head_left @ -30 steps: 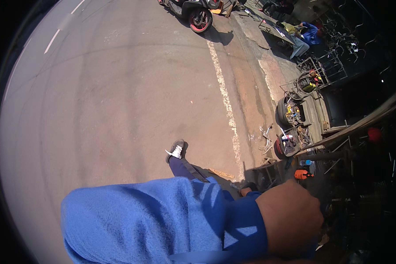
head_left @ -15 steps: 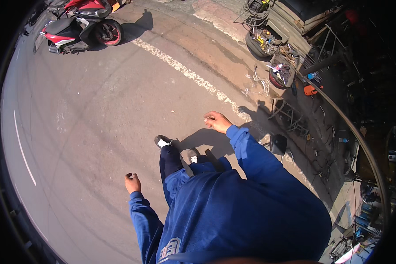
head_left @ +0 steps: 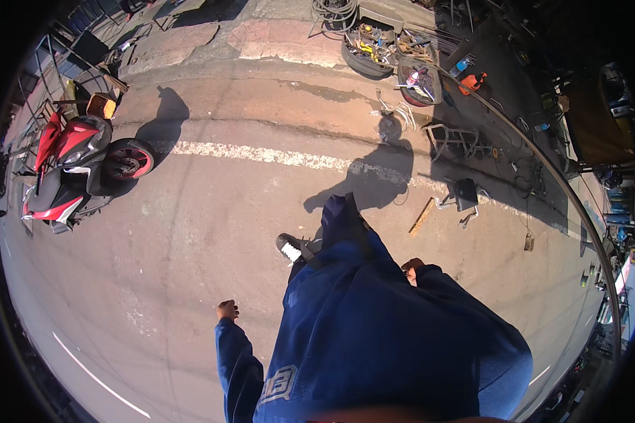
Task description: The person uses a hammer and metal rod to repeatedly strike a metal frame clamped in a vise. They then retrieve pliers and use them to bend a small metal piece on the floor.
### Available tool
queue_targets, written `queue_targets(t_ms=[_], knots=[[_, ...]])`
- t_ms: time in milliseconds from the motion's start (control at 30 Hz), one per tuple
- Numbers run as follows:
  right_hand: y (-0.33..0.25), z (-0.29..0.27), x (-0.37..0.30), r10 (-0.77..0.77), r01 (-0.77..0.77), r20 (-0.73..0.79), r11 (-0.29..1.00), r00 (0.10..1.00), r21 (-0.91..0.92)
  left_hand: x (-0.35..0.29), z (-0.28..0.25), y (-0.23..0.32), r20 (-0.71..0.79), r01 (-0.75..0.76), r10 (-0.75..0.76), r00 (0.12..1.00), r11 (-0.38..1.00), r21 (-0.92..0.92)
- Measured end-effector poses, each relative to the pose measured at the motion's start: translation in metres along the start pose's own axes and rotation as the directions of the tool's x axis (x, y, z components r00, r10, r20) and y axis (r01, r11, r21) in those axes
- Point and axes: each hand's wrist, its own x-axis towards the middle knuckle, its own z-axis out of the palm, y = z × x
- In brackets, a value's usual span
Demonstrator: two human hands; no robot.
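My left hand (head_left: 227,309) hangs low beside my body over the grey road, its fingers curled in, with nothing visible in it. My right hand (head_left: 411,269) is close to my right hip, partly covered by the blue sleeve (head_left: 441,285); its fingers are mostly hidden. Neither hand touches anything that I can see. One black shoe (head_left: 288,248) with white laces shows on the asphalt beyond my blue sweater (head_left: 395,338). Off the right hand's side lie a yellowish wooden strip (head_left: 422,216) and a black seat-like piece (head_left: 466,194) with metal legs.
A red and black scooter (head_left: 70,169) stands at the left. Past the white painted line (head_left: 261,156), round tubs of tools (head_left: 369,53) and a metal frame (head_left: 453,141) sit by the roadside. An orange container (head_left: 472,83) stands farther right; a long curved bar (head_left: 554,173) crosses that side.
My view has swung toward the right, so the scooter and tubs sit lower and farther left. My right hand has drawn back to my hip; my leg has stepped forward.
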Motion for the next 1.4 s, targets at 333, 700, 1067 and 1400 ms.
queue_targets(t_ms=[333,700,1067,1400], knots=[[-0.249,0.047,0.075,-0.277,0.278,0.048,0.960,0.960,-0.025,0.036,-0.106,0.451,-0.302,-0.509,0.473,0.828,0.859,-0.048],[-0.558,-0.208,0.166,-0.387,0.466,-0.260,0.721,0.885,0.513,0.062,0.212,0.625,0.543,-0.861,0.671,0.504,0.348,0.370],[-0.891,-0.306,0.247,-0.333,0.342,-0.185,0.507,0.924,0.791,0.006,0.459,1.077,0.652,-0.807,0.513,0.558,0.518,0.283],[-1.085,-0.423,0.633,0.063,0.393,-0.452,0.397,0.890,0.830,0.043,0.684,1.279,0.880,-0.916,0.314,0.357,-0.066,0.396]])
